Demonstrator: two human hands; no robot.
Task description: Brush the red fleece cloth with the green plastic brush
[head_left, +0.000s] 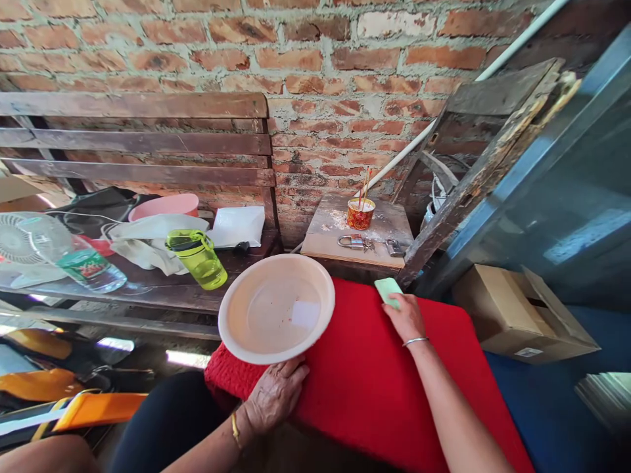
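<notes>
My right hand [405, 318], with a silver bangle at its wrist, is closed on a light green cloth [388, 289], apparently folded. It presses on the red cover [367, 374] near the far edge. My left hand [277, 392], with a gold bracelet, lies at the near edge of the red cover, fingers loosely bent. It is right by the front rim of a pale plastic basin [269, 315], and whether it touches the rim is hard to tell. Water with small specks seems to be in the basin, which rests on the cover's left end.
A small wooden table [325, 230] behind bears a red tin [361, 214] of incense sticks and padlocks [351, 242]. On the wooden bench [167, 299] at left are a green bottle [197, 257], a water bottle [93, 266] and a fan [29, 238]. A cardboard box [522, 315] stands right.
</notes>
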